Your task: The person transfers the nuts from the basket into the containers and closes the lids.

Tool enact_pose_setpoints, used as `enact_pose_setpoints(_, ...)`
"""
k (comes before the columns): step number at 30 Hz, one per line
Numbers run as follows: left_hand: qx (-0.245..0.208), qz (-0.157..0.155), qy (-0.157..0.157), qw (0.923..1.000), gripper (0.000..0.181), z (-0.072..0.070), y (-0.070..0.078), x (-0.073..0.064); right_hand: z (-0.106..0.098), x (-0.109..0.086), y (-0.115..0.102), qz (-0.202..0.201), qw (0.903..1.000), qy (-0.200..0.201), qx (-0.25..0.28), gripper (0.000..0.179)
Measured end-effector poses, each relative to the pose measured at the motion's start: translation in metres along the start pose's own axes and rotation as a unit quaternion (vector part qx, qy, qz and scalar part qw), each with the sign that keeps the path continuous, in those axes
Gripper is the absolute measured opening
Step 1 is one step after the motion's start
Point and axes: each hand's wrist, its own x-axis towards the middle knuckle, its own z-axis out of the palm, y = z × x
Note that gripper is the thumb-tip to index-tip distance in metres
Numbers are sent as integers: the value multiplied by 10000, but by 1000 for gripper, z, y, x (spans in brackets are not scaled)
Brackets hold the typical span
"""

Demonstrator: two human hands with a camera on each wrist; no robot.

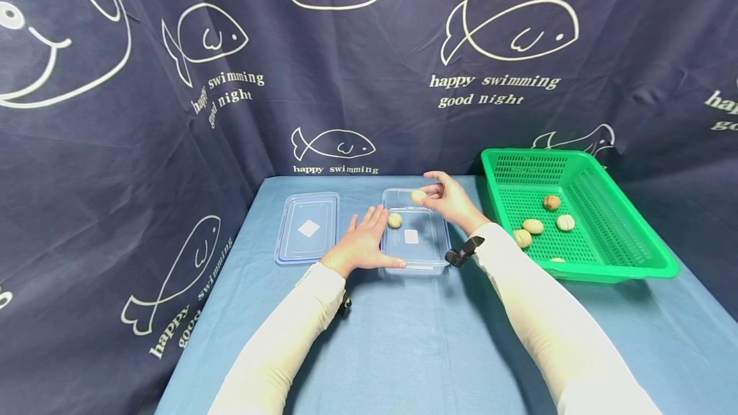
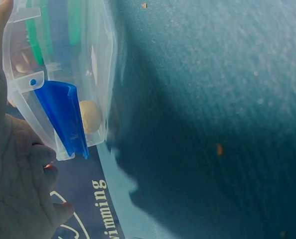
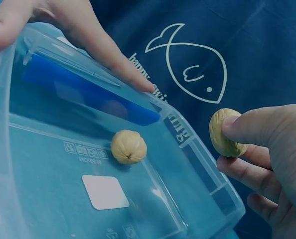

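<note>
A clear plastic box (image 1: 423,250) stands on the table in the head view, a white label on its floor. One walnut (image 3: 128,147) lies inside, near the left wall. My left hand (image 1: 364,242) rests along the box's left rim with fingers spread and thumb at the near side. Between thumb and fingers, my right hand (image 1: 451,202) pinches another walnut (image 3: 224,132) above the far end of the box. In the left wrist view a blue side clip (image 2: 63,117) hangs on the box wall beside the left hand (image 2: 18,164).
Right of the box stands a green plastic basket (image 1: 634,223) holding several walnuts (image 1: 533,227). A clear lid (image 1: 308,228) with a blue edge lies left of the box. Dark fish-printed cloth (image 1: 346,82) hangs behind the table. Small crumbs (image 2: 220,149) dot the blue tablecloth (image 1: 398,338).
</note>
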Motion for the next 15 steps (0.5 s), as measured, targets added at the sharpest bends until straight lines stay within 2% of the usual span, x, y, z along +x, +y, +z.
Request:
enact_pose_setpoints(7,-4,11,13,10000,133,2,-1,1,8,-1,-1,62,9998,-86,157,64)
enact_pose_setpoints(15,-36,16,15,10000,133,2,-2,1,13,0,2,-18,9999,-81,59,65)
